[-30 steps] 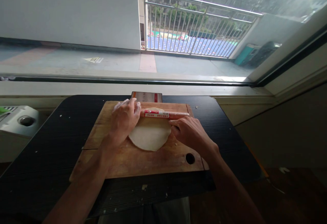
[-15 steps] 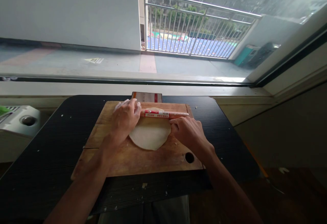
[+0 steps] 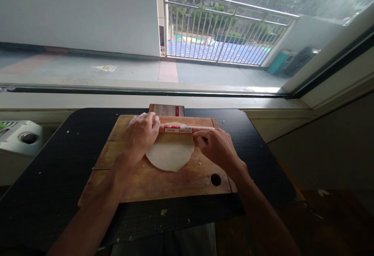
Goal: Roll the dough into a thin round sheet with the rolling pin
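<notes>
A wooden rolling pin (image 3: 178, 129) with a red and white printed label lies across the far part of a thin, roundish sheet of dough (image 3: 171, 152). My left hand (image 3: 144, 128) is closed over the pin's left end, its fingertips dusted white. Around the right end, my right hand (image 3: 215, 143) is curled, with the index finger along the pin's near side. The dough rests flat on a wooden cutting board (image 3: 140, 188), and a sliver of it shows beyond the pin.
The board stands on a black table (image 3: 67, 162) sprinkled with small dough bits. Behind it a phone (image 3: 168, 110) leans near the window sill (image 3: 122, 102). At the left is a white appliance (image 3: 22, 137). A round hole (image 3: 216, 179) pierces the board's near right corner.
My right hand has moved slightly away from me and now covers more of the pin's right end. The pin has turned a little, showing more label lettering. The dough looks unchanged.
</notes>
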`<action>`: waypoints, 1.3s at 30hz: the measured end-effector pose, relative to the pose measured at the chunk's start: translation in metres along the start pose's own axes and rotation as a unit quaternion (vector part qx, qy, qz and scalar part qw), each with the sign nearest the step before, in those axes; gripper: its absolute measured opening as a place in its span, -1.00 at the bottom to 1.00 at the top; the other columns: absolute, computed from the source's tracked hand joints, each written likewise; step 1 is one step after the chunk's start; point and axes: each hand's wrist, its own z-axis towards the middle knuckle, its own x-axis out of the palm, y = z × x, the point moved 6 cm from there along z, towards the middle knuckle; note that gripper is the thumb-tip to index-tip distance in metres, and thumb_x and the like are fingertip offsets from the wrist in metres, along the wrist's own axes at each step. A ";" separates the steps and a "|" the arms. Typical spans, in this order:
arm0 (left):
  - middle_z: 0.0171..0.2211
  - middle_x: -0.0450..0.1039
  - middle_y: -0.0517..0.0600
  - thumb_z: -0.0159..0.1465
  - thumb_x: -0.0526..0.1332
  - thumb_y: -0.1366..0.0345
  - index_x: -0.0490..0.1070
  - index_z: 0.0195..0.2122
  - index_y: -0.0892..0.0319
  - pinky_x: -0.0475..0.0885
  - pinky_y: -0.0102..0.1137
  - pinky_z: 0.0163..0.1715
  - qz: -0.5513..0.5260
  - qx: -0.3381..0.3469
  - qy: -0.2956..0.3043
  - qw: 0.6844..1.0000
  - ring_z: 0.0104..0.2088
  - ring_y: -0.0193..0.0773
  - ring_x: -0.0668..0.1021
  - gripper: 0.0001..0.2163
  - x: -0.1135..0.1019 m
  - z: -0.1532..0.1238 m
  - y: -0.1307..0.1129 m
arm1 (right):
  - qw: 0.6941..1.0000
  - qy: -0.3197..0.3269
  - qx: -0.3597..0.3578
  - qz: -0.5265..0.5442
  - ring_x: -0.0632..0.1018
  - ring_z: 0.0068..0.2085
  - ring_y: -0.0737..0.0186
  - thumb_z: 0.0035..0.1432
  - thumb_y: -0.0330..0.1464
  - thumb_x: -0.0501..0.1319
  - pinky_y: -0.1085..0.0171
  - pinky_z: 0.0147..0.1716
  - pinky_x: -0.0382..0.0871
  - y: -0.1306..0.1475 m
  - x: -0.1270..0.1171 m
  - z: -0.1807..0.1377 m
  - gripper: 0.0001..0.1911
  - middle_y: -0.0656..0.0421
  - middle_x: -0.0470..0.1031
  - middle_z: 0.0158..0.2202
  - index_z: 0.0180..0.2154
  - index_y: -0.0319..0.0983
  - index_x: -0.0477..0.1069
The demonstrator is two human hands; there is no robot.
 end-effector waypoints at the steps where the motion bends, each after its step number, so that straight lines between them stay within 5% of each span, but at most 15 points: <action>1: -0.08 0.72 0.16 0.57 -0.01 0.17 0.58 -0.05 0.10 0.50 -0.15 0.05 0.000 -0.002 0.002 1.000 -0.04 0.05 0.70 -0.65 0.000 0.000 0.000 | 1.000 -0.003 -0.001 0.000 0.73 0.01 0.01 0.44 -0.35 0.14 0.23 -0.15 0.40 0.000 -0.001 -0.001 -0.59 0.14 0.80 0.01 -0.05 0.00 0.80; 17: -0.18 0.66 0.14 0.57 -0.03 0.20 0.52 -0.23 0.07 0.49 -0.16 0.03 0.011 0.008 0.015 1.000 -0.08 0.02 0.66 -0.65 -0.003 0.000 -0.003 | 0.996 0.066 -0.037 -0.042 0.65 -0.24 0.14 0.41 -0.39 0.12 0.20 -0.33 0.12 0.009 0.005 -0.005 -0.57 0.08 0.76 -0.26 -0.33 -0.11 0.76; 22: -0.11 0.69 0.17 0.53 -0.02 0.26 0.54 -0.20 0.08 0.49 -0.12 0.10 0.013 0.007 0.020 1.000 -0.02 0.05 0.68 -0.68 -0.002 -0.001 -0.003 | 0.997 -0.047 -0.046 0.034 0.67 -0.18 0.13 0.41 -0.37 0.15 0.23 -0.22 0.30 0.001 -0.002 -0.003 -0.60 0.12 0.78 -0.14 -0.07 -0.06 0.79; 27: 0.11 0.70 0.26 0.49 0.00 0.28 0.59 0.11 0.18 0.44 0.03 0.32 0.010 0.006 0.012 1.000 0.24 0.15 0.63 -0.62 0.005 -0.002 -0.003 | 0.981 -0.169 -0.007 0.094 0.62 -0.02 0.03 0.54 -0.32 0.02 0.16 -0.02 0.45 -0.016 -0.009 0.019 -0.46 0.01 0.74 -0.07 0.34 -0.20 0.58; 33: 0.33 0.58 0.29 0.51 0.01 0.23 0.52 0.33 0.21 0.20 0.28 0.51 0.001 0.019 0.042 0.999 0.42 0.22 0.52 -0.52 0.004 -0.011 -0.009 | 0.999 -0.017 -0.038 -0.003 0.38 0.43 -0.20 0.62 -0.13 0.00 -0.14 0.38 0.30 -0.008 0.024 0.049 -0.30 -0.14 0.42 0.45 0.63 -0.21 0.12; 39: 0.35 0.55 0.33 0.51 -0.04 0.18 0.51 0.36 0.33 0.28 0.16 0.51 0.025 0.054 0.060 0.996 0.39 0.17 0.56 -0.44 -0.013 -0.041 -0.014 | 0.996 0.034 -0.069 -0.051 -0.04 0.67 -0.14 0.60 -0.27 -0.09 -0.25 0.61 -0.13 0.006 0.038 0.020 -0.27 -0.08 0.03 0.68 0.67 -0.29 -0.07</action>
